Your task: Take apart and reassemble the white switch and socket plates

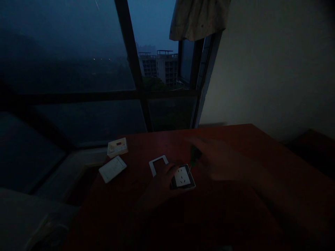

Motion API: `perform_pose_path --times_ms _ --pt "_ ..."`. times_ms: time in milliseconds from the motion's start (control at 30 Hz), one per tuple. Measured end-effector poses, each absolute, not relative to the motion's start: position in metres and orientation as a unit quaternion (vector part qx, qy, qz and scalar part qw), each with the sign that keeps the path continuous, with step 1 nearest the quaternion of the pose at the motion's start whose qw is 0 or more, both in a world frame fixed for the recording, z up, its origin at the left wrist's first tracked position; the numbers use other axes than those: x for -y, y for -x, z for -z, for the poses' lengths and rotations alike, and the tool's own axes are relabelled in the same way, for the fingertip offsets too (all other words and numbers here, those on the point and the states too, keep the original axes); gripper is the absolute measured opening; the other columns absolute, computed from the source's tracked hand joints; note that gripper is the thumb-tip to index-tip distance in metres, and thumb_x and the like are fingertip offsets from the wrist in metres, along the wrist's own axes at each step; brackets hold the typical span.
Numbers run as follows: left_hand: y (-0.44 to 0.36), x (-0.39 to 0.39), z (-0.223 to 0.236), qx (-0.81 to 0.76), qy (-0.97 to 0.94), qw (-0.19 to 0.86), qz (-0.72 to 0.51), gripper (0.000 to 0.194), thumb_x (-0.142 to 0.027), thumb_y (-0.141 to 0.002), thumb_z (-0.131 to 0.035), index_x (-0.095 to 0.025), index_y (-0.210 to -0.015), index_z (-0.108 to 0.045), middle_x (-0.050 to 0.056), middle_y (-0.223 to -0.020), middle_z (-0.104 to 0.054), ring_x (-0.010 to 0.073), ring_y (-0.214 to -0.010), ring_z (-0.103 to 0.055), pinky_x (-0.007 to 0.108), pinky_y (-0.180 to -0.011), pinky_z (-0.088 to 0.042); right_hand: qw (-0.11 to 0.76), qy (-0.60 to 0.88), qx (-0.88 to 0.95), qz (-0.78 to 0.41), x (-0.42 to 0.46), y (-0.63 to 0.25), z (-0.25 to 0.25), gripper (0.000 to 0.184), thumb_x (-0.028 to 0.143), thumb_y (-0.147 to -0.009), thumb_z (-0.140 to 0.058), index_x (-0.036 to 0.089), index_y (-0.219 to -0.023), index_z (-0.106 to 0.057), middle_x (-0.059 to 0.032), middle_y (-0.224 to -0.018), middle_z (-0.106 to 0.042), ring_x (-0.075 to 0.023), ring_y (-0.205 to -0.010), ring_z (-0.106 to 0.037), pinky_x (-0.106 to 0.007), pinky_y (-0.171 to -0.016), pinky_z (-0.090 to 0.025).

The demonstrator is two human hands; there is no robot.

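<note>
A wall socket [182,177] with a white face and dark surround lies on the red-brown table. My left hand [163,183] grips it from the left, fingers along its far edge and thumb along the near one. In my right hand [216,157] is a screwdriver [193,156] with a green handle, held tilted. Its shaft points down at the right side of the socket; whether the tip sits in a screw is too dark to tell. Just behind my left hand lies a white cover frame [158,164], partly hidden by my fingers.
At the table's left edge sit an open white back box [117,147] and a flat white plate or packet [112,169]. Beyond the table [230,134] stand a dark-framed window [167,94] with a curtain [200,19] and a pale wall [272,66] at the right.
</note>
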State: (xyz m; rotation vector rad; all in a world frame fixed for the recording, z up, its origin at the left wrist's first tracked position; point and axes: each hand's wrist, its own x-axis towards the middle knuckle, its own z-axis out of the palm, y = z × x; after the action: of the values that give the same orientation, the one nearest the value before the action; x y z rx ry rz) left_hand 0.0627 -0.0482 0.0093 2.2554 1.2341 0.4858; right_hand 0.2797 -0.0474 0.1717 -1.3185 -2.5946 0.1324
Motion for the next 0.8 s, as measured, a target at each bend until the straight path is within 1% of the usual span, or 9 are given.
perform_pose_path --times_ms 67,133,200,267,367,433,567,633,800 --pt "-0.0633 0.0481 -0.0103 -0.453 -0.833 0.261 -0.179 0.078 -0.054 -0.072 -0.07 -0.026 -0.138 -0.039 0.008 -0.143 -0.038 0.0303 -0.128 -0.039 0.043 -0.106 -0.034 0.091 0.477 0.874 -0.012 0.0482 -0.2764 -0.1738 0.035 0.034 -0.085 -0.051 0.019 -0.116 -0.051 -0.0094 -0.102 -0.066 -0.0231 -0.086 -0.063 -0.028 -0.061 -0.039" --pt "-0.0635 0.0474 -0.01 -0.45 -0.836 0.256 -0.183 0.079 -0.055 -0.071 -0.07 -0.025 -0.137 -0.04 0.008 -0.142 -0.039 0.0302 -0.127 -0.039 0.042 -0.105 -0.034 0.064 0.516 0.854 0.034 0.0473 -0.2729 -0.1745 0.032 0.043 -0.09 -0.043 0.02 -0.106 -0.056 -0.0089 -0.09 -0.068 -0.0229 -0.077 -0.063 -0.028 -0.055 -0.036" --pt "-0.0632 0.0467 -0.0087 -0.449 -0.837 0.253 -0.184 0.079 -0.055 -0.071 -0.071 -0.025 -0.137 -0.04 0.008 -0.142 -0.039 0.0301 -0.127 -0.04 0.042 -0.105 -0.035 0.049 0.524 0.849 0.054 0.0459 -0.2718 -0.1741 0.029 0.041 -0.092 -0.04 0.02 -0.101 -0.058 -0.0073 -0.082 -0.067 -0.0214 -0.069 -0.063 -0.027 -0.054 -0.034" --pt "-0.0627 0.0464 -0.0075 -0.449 -0.837 0.255 -0.182 0.079 -0.053 -0.071 -0.071 -0.026 -0.137 -0.039 0.008 -0.142 -0.038 0.0303 -0.127 -0.04 0.043 -0.106 -0.034 0.062 0.491 0.868 0.025 0.0452 -0.2738 -0.1735 0.024 0.033 -0.089 -0.045 0.021 -0.106 -0.056 -0.0063 -0.086 -0.068 -0.0209 -0.072 -0.063 -0.028 -0.056 -0.037" --pt "-0.0624 0.0472 -0.0066 -0.446 -0.837 0.256 -0.187 0.079 -0.051 -0.07 -0.073 -0.027 -0.138 -0.039 0.007 -0.143 -0.038 0.0307 -0.127 -0.039 0.044 -0.106 -0.033 0.108 0.433 0.894 -0.051 0.0456 -0.2785 -0.1732 0.044 0.022 -0.082 -0.052 0.021 -0.125 -0.045 -0.0073 -0.105 -0.066 -0.0203 -0.087 -0.063 -0.027 -0.065 -0.042" --pt "-0.0624 0.048 -0.0067 -0.445 -0.838 0.252 -0.192 0.079 -0.049 -0.07 -0.074 -0.027 -0.137 -0.039 0.007 -0.143 -0.038 0.0305 -0.127 -0.039 0.044 -0.106 -0.034 0.112 0.439 0.89 -0.05 0.0456 -0.2795 -0.1728 0.048 0.026 -0.084 -0.052 0.02 -0.13 -0.041 -0.009 -0.11 -0.065 -0.0213 -0.09 -0.063 -0.028 -0.067 -0.043" --pt "-0.0625 0.048 -0.0078 -0.444 -0.84 0.249 -0.186 0.076 -0.048 -0.072 -0.072 -0.026 -0.137 -0.039 0.007 -0.143 -0.038 0.0298 -0.128 -0.039 0.043 -0.106 -0.034 0.047 0.542 0.838 0.045 0.0425 -0.2769 -0.1713 0.04 0.047 -0.091 -0.039 0.019 -0.117 -0.051 -0.0102 -0.09 -0.07 -0.0253 -0.077 -0.065 -0.031 -0.059 -0.041" --pt "-0.0624 0.0475 -0.0087 -0.445 -0.84 0.254 -0.18 0.077 -0.048 -0.071 -0.073 -0.027 -0.137 -0.039 0.007 -0.143 -0.039 0.0295 -0.127 -0.04 0.042 -0.105 -0.035 0.036 0.55 0.833 0.05 0.0415 -0.2769 -0.172 0.035 0.044 -0.092 -0.038 0.02 -0.115 -0.052 -0.0087 -0.087 -0.07 -0.0245 -0.074 -0.065 -0.03 -0.057 -0.04" --pt "-0.062 0.0475 -0.0104 -0.448 -0.837 0.256 -0.183 0.076 -0.049 -0.071 -0.073 -0.027 -0.136 -0.04 0.007 -0.142 -0.039 0.0298 -0.126 -0.041 0.042 -0.105 -0.036 0.092 0.481 0.871 -0.042 0.0437 -0.2802 -0.1761 0.036 0.029 -0.086 -0.049 0.022 -0.121 -0.044 -0.0064 -0.107 -0.067 -0.0207 -0.085 -0.065 -0.027 -0.061 -0.041"
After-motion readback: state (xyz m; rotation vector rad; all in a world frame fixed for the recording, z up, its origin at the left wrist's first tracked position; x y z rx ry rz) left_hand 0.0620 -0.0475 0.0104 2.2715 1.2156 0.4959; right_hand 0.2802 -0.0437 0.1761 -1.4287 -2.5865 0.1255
